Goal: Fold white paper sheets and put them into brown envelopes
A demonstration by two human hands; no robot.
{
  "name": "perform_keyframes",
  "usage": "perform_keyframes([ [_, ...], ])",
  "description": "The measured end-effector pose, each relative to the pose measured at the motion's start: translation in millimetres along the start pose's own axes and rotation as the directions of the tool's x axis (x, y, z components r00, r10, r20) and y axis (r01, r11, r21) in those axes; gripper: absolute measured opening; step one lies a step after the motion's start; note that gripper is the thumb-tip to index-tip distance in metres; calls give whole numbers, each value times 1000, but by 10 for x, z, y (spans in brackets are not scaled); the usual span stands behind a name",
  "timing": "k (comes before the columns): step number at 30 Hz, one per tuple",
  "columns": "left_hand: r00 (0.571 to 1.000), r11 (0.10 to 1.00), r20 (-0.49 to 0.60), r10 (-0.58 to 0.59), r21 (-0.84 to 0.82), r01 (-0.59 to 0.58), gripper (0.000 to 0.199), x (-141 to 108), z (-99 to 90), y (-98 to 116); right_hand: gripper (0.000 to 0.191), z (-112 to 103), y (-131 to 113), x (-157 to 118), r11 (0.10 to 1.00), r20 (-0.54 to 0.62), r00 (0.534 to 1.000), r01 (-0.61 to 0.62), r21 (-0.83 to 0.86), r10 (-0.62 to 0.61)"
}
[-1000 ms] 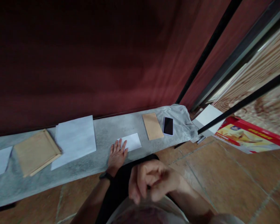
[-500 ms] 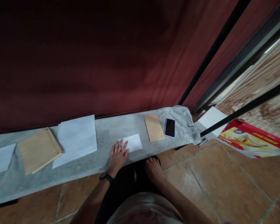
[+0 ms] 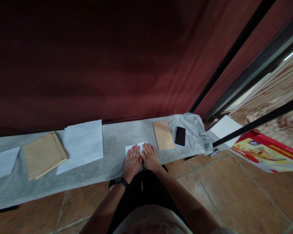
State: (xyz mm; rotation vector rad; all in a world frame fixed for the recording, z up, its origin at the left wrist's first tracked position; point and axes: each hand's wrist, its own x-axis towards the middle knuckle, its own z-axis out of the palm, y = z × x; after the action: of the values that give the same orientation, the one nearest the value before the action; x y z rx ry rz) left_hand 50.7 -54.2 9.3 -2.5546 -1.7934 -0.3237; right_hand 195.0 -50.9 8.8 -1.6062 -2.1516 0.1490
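Observation:
A small white paper (image 3: 130, 148) lies near the front edge of the grey cloth-covered bench (image 3: 114, 136), mostly hidden under both hands. My left hand (image 3: 133, 161) rests flat on its left part, fingers stretched out and a dark watch on the wrist. Flat on the right part is my right hand (image 3: 150, 156), its fingers extended and its thumb close to the left hand. To the right of the hands lie a tan paper rectangle (image 3: 164, 135) and a phone (image 3: 180, 136) with a dark screen.
Large white sheets (image 3: 84, 143), brown envelopes (image 3: 44, 152) and another white sheet (image 3: 3, 162) lie on the left of the bench. A red wall (image 3: 100, 74) rises behind. Black poles (image 3: 230, 53) and a red-and-yellow box (image 3: 266, 151) are at the right.
My right hand has moved up from the bench's front edge onto the white paper. My left hand has shifted right, further over the paper. The view has shifted slightly.

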Motion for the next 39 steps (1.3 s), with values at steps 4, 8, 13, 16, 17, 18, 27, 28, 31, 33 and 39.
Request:
perform_keyframes([
  [4,999,999,-21,-34,13,34,59,-43,-3,-191,61,142,13,-47,996,-47,998,-35,-80,32],
  [8,996,997,-43,-80,19,81,61,-51,-28,-325,63,202,12,-48,992,-63,997,-45,-120,38],
  [13,990,992,-62,-124,9,124,59,65,-45,-290,64,187,4,-33,989,-52,998,-53,-136,46],
  [16,995,996,-23,-94,-13,93,54,174,-95,-269,64,152,-7,-22,988,-21,998,-64,-142,61],
  [17,996,996,-9,-85,-20,85,52,207,-123,-277,64,142,-10,-18,987,-13,998,-69,-144,68],
  [18,997,996,7,-82,-26,82,51,239,-157,-291,64,133,-11,-14,987,-5,997,-73,-144,73],
  [27,970,985,198,-137,-80,156,34,631,-431,-425,63,86,-6,4,991,31,996,-75,-112,79],
  [28,968,984,215,-132,-90,155,29,678,-442,-442,64,85,-6,3,992,25,997,-76,-101,78],
  [31,962,981,253,-108,-131,145,18,781,-503,-484,60,80,8,-5,996,-19,996,-86,-38,85],
  [33,964,977,244,-104,-157,146,18,816,-598,-486,53,70,34,-14,993,-81,991,-103,56,107],
  [39,994,973,51,-93,-206,102,28,717,-984,-378,35,49,124,-11,868,-269,871,-283,408,411],
])
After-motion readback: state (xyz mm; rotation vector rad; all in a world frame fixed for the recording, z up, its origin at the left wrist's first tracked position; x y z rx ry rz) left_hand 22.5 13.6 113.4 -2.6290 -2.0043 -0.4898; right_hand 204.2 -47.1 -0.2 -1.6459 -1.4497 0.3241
